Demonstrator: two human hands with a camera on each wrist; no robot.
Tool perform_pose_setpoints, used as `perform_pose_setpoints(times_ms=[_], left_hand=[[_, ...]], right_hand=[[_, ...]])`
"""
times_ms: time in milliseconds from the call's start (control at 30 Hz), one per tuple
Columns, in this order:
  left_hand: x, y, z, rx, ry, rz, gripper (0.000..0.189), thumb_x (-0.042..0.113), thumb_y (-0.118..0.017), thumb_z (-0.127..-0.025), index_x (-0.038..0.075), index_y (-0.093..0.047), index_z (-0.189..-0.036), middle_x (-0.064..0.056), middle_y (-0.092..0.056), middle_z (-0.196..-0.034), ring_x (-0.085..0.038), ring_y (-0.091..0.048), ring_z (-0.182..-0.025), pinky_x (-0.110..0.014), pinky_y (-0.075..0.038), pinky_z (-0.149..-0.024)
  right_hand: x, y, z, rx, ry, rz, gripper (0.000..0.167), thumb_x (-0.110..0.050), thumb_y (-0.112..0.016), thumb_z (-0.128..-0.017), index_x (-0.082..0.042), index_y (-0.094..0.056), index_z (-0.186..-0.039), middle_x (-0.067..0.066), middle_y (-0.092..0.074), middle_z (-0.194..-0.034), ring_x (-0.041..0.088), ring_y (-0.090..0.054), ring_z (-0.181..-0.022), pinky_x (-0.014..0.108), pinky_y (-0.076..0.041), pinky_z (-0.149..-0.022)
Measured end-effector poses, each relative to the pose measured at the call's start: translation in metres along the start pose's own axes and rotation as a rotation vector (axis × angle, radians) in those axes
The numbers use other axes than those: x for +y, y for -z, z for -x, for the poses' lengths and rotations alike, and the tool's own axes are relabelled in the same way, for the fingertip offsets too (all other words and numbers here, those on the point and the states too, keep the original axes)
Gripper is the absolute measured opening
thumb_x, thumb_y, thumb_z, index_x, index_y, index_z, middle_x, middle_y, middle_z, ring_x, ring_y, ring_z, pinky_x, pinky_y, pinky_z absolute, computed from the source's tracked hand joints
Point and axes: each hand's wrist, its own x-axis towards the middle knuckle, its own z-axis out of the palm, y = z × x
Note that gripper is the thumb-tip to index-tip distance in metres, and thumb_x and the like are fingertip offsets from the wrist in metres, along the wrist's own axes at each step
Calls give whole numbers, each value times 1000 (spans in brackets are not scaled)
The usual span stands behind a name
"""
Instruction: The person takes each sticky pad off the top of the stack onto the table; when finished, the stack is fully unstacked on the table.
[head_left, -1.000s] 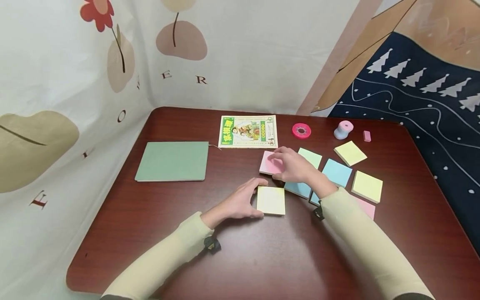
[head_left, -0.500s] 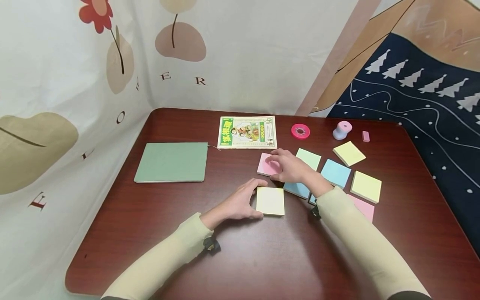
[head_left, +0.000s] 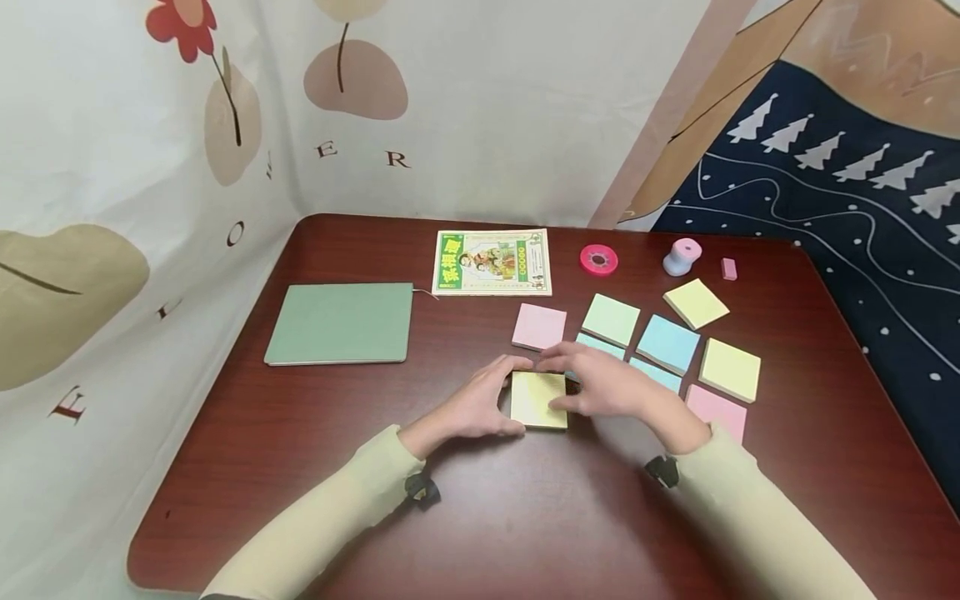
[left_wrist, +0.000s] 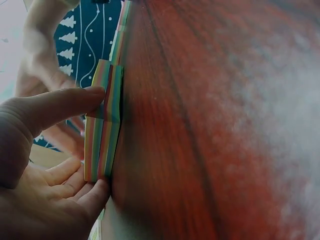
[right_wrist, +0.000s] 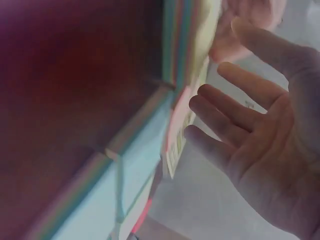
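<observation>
A yellow-topped stack of sticky note pads (head_left: 536,402) lies on the table in front of the person. My left hand (head_left: 483,402) holds it from the left, thumb on the near side and fingers on the far side. Its striped edges (left_wrist: 102,145) show two layers in the left wrist view. My right hand (head_left: 603,383) is over the stack's right side, fingers spread and holding nothing; the palm (right_wrist: 272,165) shows in the right wrist view. Just beyond the hands is a pink sticky note pad (head_left: 539,325).
Right of the hands lie several more pads, including a green pad (head_left: 611,319), a blue pad (head_left: 667,343) and a yellow pad (head_left: 731,370). Farther back are a booklet (head_left: 492,262), a pink tape roll (head_left: 599,260), a spool-shaped object (head_left: 682,257) and a green notebook (head_left: 341,323).
My right hand has left the pink pad and come nearer, over the yellow-topped stack. The pink pad is now fully uncovered. My left hand has stayed at the stack.
</observation>
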Motion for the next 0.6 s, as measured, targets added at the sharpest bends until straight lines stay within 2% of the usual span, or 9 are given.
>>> perform_pose_setpoints(times_ms=[133,267,433,600], left_hand=[[1,1,1,3,-4,1,88,9,-90,-63,5,-44,-138,-7,-50,-135,-21,-52,-121,-31,-43,-102],[0,1,1,9,-16,-1,88,9,-90,-63,5,-44,-138,-6,-51,-134,-19,-51,-121,-30,-43,-101],[-1,0,0,17,-27,-17,89,9,-91,-62,5,-45,-137,-5,-51,-133,-18,-52,-118,-31,-44,-99],[0,-1,-1,8,-17,-72,90,11,-90,-62,7,-44,-138,-4,-51,-132,-17,-52,-114,-34,-43,-99]], right_hand=[[-6,-14,7,-24,21,25,67,-30,-86,-74,-1,-61,-130,12,-56,-133,26,-55,-118,41,-47,-97],[-10,-23,10,-10,19,34,79,-33,-89,-70,-3,-57,-135,11,-54,-135,24,-54,-118,39,-47,-97],[-12,-27,10,26,26,76,78,-28,-90,-68,-4,-57,-135,10,-54,-132,22,-56,-113,39,-50,-92],[-11,-27,10,45,34,104,73,-22,-88,-68,-4,-60,-132,10,-56,-128,20,-57,-105,36,-52,-86]])
